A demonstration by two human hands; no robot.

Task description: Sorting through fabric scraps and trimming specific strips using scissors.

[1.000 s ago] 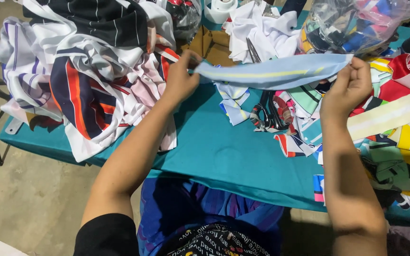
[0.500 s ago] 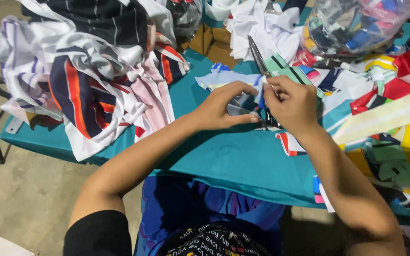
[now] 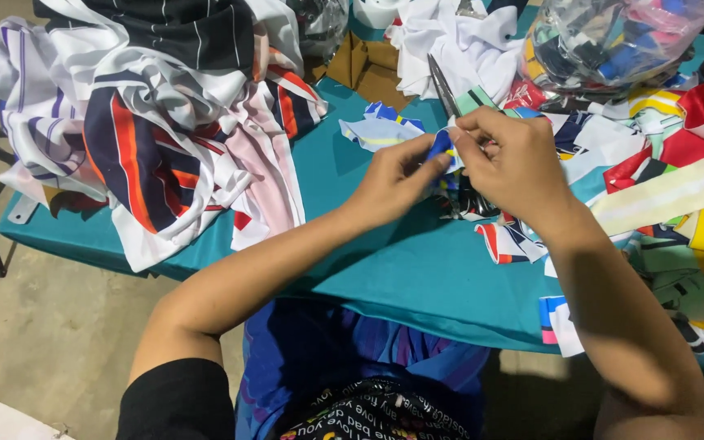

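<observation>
Head view shows us both hands meeting over the teal table (image 3: 385, 269), just above its middle. Our left hand (image 3: 393, 183) has its fingers curled, thumb and forefinger pinched on the left end of a small folded cloth strip (image 3: 443, 147), blue with a touch of yellow and white. Our right hand (image 3: 511, 167) closes on the same strip from the other side, fingertips pressed to its upper edge, knuckles bent over it. The strip hangs between the two hands, lifted clear of the table top.

On the table just beyond the left hand lies a pale blue scrap (image 3: 376, 130) with a yellow line. Beyond the right hand a pair of scissors (image 3: 443, 85) rests, blades pointing away from us, partly over white cloth (image 3: 458, 41). The table's left part carries a large heap of striped fabric (image 3: 148, 114) in white, navy, orange and pink, spilling over the near edge. The table's right part is covered with a pile of colourful cut pieces (image 3: 678, 187), and at its far right corner stands a clear plastic bag (image 3: 613, 41) stuffed with more pieces. A brown cardboard piece (image 3: 368, 69) sits at the table's far edge.
</observation>
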